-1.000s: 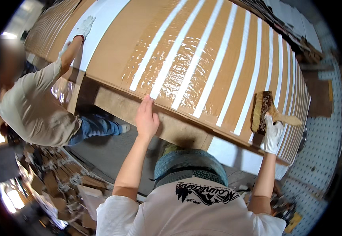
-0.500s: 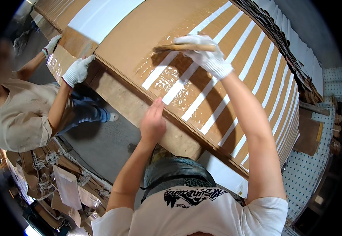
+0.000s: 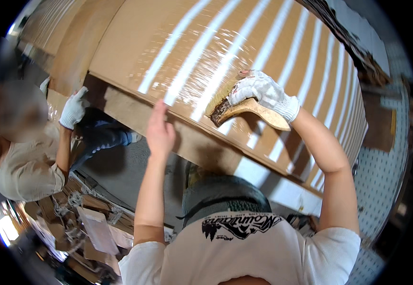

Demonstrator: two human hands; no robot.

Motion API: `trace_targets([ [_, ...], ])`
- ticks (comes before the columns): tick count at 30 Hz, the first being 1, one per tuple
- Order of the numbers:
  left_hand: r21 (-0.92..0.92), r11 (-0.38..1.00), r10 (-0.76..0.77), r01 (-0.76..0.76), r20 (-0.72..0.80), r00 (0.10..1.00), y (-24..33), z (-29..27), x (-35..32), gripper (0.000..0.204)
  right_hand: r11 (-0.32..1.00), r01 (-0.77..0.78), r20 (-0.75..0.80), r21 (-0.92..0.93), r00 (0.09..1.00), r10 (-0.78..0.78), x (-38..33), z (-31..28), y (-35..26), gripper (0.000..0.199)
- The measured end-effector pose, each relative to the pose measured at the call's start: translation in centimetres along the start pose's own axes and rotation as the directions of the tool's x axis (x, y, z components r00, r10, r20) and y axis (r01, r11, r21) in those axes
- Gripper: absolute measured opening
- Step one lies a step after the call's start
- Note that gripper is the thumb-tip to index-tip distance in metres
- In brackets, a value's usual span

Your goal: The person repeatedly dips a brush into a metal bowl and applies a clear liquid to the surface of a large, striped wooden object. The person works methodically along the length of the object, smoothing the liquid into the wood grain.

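Note:
My right hand (image 3: 263,95), in a white knit glove, grips a broad wooden-handled brush (image 3: 266,116) whose bristles are dark and wet. The bristles rest on a spread of overlapping brown cardboard sheets (image 3: 121,50), close to their near edge. White strips (image 3: 182,71) run across the sheets at even spacing, and a glossy wet film covers the left ones. Bare and ungloved, my left hand (image 3: 160,135) lies at the near edge of the sheets, fingers stretched out and holding nothing.
A co-worker at the left has a white-gloved hand (image 3: 74,110) near a narrower brown board (image 3: 80,47). Cardboard scraps and tangled string (image 3: 80,209) lie at lower left. On the right stands a dotted pale-green surface (image 3: 382,175); dark layered sheet edges (image 3: 342,35) line the far right.
My right hand has drawn the brush toward me, to the near edge of the sheets. In the picture my left hand sits farther left. Brown board shows where a white panel lay at upper left.

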State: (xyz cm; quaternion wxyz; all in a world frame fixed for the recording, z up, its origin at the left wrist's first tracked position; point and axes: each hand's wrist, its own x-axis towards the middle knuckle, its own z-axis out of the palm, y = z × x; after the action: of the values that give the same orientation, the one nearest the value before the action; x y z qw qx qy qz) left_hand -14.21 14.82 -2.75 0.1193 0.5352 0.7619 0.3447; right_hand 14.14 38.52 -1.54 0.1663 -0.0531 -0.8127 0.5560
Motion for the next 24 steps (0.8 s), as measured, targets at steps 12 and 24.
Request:
trace_targets([
  [12, 0.087, 0.963, 0.258, -0.257, 0.001, 0.966, 15.5, 6.5, -12.2, 0.042, 0.985, -0.154, -0.280, -0.075, 0.952, 0.127, -28.9, 3.1, -13.6, 0.035],
  [24, 0.080, 0.953, 0.288, -0.293, 0.071, 0.955, 19.9, 10.8, -18.7, 0.043, 0.664, -0.619, -0.596, -0.420, 0.739, 0.312, -44.1, 6.8, -22.0, 0.024],
])
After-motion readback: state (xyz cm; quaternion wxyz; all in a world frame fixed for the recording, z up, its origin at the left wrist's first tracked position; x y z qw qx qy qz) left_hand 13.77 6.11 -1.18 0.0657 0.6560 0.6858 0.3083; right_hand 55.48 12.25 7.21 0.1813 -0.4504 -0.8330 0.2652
